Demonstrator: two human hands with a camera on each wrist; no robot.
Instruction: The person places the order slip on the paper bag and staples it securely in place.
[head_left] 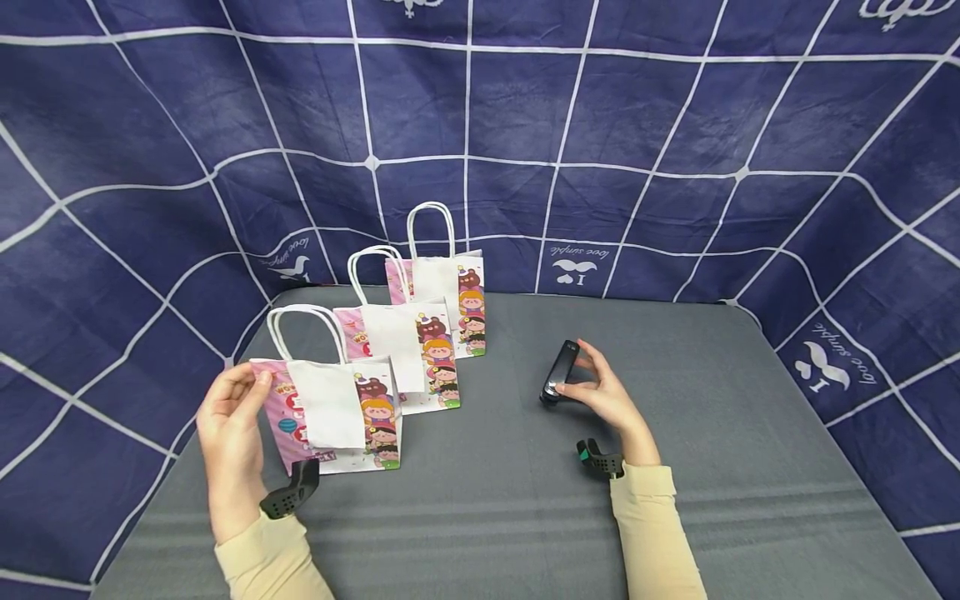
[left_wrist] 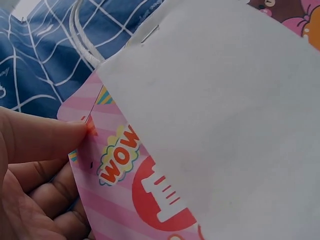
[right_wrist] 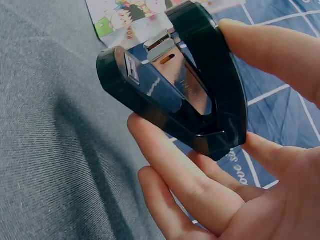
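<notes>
My left hand [head_left: 234, 417] pinches the upper left edge of the nearest paper gift bag [head_left: 382, 454], between thumb and fingers. This bag stands upright, with pink stripes, cartoon figures and white rope handles. Over its front hangs a white sheet of paper [head_left: 327, 408]; a metal staple [left_wrist: 150, 34] sits in the sheet's top corner in the left wrist view. Held in my right hand [head_left: 603, 396] is a black stapler [head_left: 561, 372], thumb on one arm and fingers under the other. Its jaws gape apart in the right wrist view, away from the bags.
Two more matching bags stand behind in a diagonal row, a middle bag [head_left: 438, 358] and a far bag [head_left: 471, 300], each with a white sheet on its front. Grey cloth covers the table [head_left: 510, 500]. A blue curtain with white lines [head_left: 637, 108] rises behind and at both sides.
</notes>
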